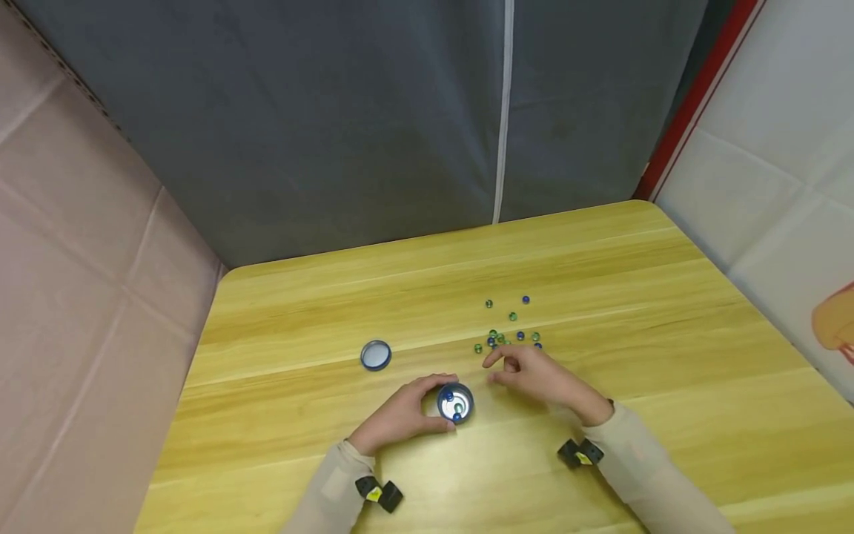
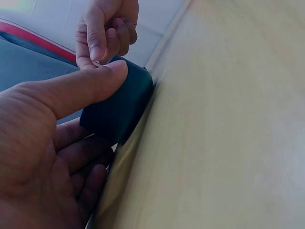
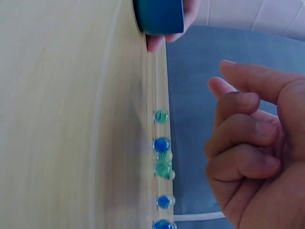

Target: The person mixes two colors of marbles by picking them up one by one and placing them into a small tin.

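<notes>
My left hand grips a small round blue tin standing on the table, with the thumb on the near side and fingers round the far side. Inside the tin's silvery bottom lie two blue marbles and a green one. To the right, my right hand hovers beside loose green and blue glass marbles. Its thumb and index finger stand apart with nothing visible between them, while the other fingers curl loosely. Part of the marble cluster is hidden behind this hand in the head view.
A round lid with a blue rim lies inside up, left of the tin. Several marbles are scattered farther back, including a blue one. The wooden table ends at a grey curtain, with pale walls at both sides.
</notes>
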`<state>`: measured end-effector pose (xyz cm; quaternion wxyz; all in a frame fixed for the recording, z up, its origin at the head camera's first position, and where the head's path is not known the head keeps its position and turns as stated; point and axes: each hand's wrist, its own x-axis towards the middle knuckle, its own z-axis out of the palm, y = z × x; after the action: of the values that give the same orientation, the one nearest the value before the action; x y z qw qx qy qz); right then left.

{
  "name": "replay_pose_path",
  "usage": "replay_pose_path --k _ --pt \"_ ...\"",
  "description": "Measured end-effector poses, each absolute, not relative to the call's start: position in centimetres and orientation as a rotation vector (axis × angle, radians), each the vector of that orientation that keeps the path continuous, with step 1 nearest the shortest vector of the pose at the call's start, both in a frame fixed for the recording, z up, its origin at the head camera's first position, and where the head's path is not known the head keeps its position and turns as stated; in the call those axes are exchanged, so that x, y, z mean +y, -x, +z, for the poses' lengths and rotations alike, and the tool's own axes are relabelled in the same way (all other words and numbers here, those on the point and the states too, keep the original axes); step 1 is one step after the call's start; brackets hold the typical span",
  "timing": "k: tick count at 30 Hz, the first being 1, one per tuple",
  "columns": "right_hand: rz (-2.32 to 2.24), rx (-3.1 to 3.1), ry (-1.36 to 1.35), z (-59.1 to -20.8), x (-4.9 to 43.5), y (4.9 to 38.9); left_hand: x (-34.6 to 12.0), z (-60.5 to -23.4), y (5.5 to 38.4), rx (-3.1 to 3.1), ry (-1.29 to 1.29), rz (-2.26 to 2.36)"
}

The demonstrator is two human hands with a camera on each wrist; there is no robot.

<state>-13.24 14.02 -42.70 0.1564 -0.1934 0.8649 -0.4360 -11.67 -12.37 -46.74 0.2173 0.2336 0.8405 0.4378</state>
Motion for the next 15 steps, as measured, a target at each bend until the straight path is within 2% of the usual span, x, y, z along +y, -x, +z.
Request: replay_pose_path --k 15 --pt "-1.312 2.507 0.401 -42.8 16.9 14.0 -12.4 -46.7 11.7 2.31 -0.63 1.232"
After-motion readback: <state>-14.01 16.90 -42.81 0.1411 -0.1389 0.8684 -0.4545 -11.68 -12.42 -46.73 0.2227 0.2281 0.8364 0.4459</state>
